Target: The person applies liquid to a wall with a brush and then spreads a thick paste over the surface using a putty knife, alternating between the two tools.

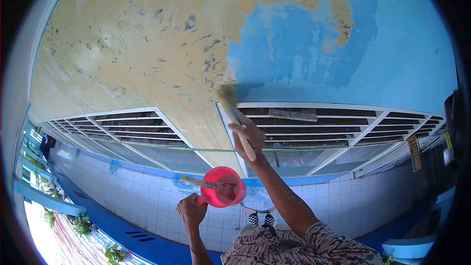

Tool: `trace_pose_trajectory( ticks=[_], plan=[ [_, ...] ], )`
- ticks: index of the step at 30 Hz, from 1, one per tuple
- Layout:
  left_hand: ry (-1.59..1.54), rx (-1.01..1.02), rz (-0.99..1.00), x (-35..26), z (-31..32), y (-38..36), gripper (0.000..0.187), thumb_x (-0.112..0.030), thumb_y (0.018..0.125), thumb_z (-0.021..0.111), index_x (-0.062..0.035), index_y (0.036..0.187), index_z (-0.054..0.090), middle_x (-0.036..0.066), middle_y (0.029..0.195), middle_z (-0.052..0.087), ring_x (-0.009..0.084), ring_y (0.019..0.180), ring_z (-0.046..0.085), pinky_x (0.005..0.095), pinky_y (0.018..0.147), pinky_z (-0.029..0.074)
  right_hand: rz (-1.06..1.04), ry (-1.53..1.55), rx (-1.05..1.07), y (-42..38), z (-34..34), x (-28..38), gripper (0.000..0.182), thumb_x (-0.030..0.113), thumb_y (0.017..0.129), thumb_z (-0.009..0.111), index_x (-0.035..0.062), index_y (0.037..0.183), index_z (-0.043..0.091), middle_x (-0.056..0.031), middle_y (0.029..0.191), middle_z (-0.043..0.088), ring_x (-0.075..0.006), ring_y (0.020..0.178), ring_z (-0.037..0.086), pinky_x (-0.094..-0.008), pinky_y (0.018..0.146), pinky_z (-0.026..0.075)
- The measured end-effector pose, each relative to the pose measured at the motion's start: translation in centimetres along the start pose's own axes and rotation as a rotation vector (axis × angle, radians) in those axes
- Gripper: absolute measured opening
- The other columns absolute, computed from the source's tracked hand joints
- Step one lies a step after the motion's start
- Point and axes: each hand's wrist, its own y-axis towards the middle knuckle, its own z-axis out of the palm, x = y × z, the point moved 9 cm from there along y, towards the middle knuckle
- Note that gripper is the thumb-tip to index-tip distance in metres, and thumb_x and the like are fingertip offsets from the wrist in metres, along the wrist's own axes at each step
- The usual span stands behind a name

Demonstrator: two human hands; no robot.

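On the near left, your left hand (191,211) is clenched around the grip of a pink dipper (212,197), fingers curled in and knuckles up. The dipper's round cup sits just beyond them, to the right, with a flat stick (194,181) lying across it, one end inside the cup and the other poking out past the rim to the left.

Up to the right, your right hand (249,135) has its fingers wrapped around the pale handle of a brush (249,149); the butt of the handle sticks out on the near side of your grip. The brush tilts away and a little left, and its head is a blur up by the wall (147,59), close to the top left corner of the right window frame (294,104). Whether the bristles touch there, I can't tell.

Around it, you've got yellowish wall with dark flecks on the left, blue paint on the right, and a ragged edge where they meet. White bars cross both windows, and a flat board (293,114) lies over the bars on the right one. Down near you, your checkered shoes (253,219) show above white floor tiles (162,206), between your two arms.
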Motion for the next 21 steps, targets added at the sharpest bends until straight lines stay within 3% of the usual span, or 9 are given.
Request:
trace_pose_trajectory(
  ticks=[1,3,4,5,10,13,16,18,21],
  plan=[
    [0.008,0.020,0.001,-0.1,0.4,-0.1,0.032,-0.034,0.068,0.083,-0.0064,0.068,0.068,0.018,0.064,0.063,0.0410,0.066,0.065,0.0487,0.062,0.047,0.036,0.043,0.071,0.5,1.1,0.1,0.027,-0.007,0.078,0.072,0.0098,0.099,0.074,-0.0206,0.114,0.071,-0.0338,0.100,0.073,-0.0373,0.081,0.059],
    [0.023,0.021,0.002,0.3,1.1,-0.5,0.033,-0.035,0.067,0.083,-0.0066,0.068,0.068,0.018,0.064,0.064,0.0410,0.066,0.065,0.0489,0.062,0.047,0.074,0.094,-0.020,0.5,-0.4,-1.7,0.027,-0.009,0.079,0.071,0.0084,0.100,0.073,-0.0194,0.112,0.072,-0.0298,0.098,0.074,-0.0351,0.079,0.059],
    [0.037,0.021,0.009,0.6,1.2,-0.7,0.034,-0.037,0.067,0.084,-0.0067,0.068,0.068,0.018,0.064,0.064,0.0409,0.065,0.065,0.0492,0.062,0.047,0.096,0.083,-0.108,0.5,-2.7,-2.9,0.017,-0.004,0.084,0.075,0.0047,0.099,0.074,-0.0162,0.106,0.074,-0.0227,0.092,0.073,-0.0330,0.079,0.058],
    [0.036,0.015,0.003,0.8,1.1,-0.8,0.034,-0.037,0.067,0.084,-0.0067,0.068,0.068,0.018,0.064,0.064,0.0409,0.065,0.065,0.0492,0.062,0.047,0.289,0.191,-0.156,0.3,-5.3,-4.9,0.014,-0.003,0.086,0.075,0.0029,0.099,0.072,-0.0145,0.105,0.074,-0.0216,0.093,0.071,-0.0339,0.083,0.058],
    [0.065,0.214,-0.137,4.7,3.2,-2.6,0.037,-0.042,0.070,0.084,-0.0077,0.070,0.069,0.017,0.071,0.069,0.0399,0.071,0.067,0.0478,0.065,0.049,0.198,-0.275,-0.509,-0.5,-20.8,-4.6,0.012,-0.001,0.090,0.073,-0.0043,0.101,0.068,-0.0164,0.109,0.070,-0.0245,0.099,0.069,-0.0368,0.090,0.058],
    [0.005,0.260,-0.159,7.1,5.3,-3.0,0.041,-0.046,0.073,0.083,-0.0073,0.072,0.069,0.014,0.069,0.070,0.0361,0.069,0.070,0.0463,0.066,0.052,0.195,-0.428,-0.653,-0.6,-22.3,-3.8,0.010,0.000,0.093,0.069,-0.0031,0.102,0.068,-0.0164,0.106,0.069,-0.0244,0.094,0.069,-0.0359,0.086,0.059],
    [-0.112,0.363,-0.226,4.2,4.7,-3.0,0.045,-0.048,0.076,0.083,-0.0047,0.077,0.069,0.012,0.063,0.070,0.0304,0.062,0.072,0.0455,0.067,0.054,0.083,-0.488,-0.402,1.1,-15.2,-1.8,0.015,-0.003,0.091,0.067,0.0037,0.104,0.069,-0.0177,0.111,0.069,-0.0254,0.094,0.071,-0.0361,0.082,0.060],
    [-0.145,0.376,-0.202,3.2,5.5,-2.8,0.047,-0.048,0.078,0.082,-0.0031,0.078,0.068,0.011,0.060,0.069,0.0276,0.057,0.071,0.0431,0.065,0.055,-0.019,-0.343,-0.273,1.8,-8.8,-0.3,0.021,-0.003,0.084,0.072,0.0087,0.101,0.072,-0.0184,0.114,0.071,-0.0311,0.098,0.073,-0.0356,0.077,0.060],
    [-0.224,0.422,-0.170,1.2,6.1,-2.7,0.048,-0.046,0.079,0.083,-0.0004,0.079,0.066,0.011,0.057,0.067,0.0236,0.052,0.070,0.0373,0.059,0.055,0.010,0.010,0.078,3.9,-2.1,1.6,0.026,-0.007,0.078,0.075,0.0100,0.098,0.074,-0.0198,0.112,0.072,-0.0303,0.095,0.075,-0.0341,0.073,0.059]
  ],
)
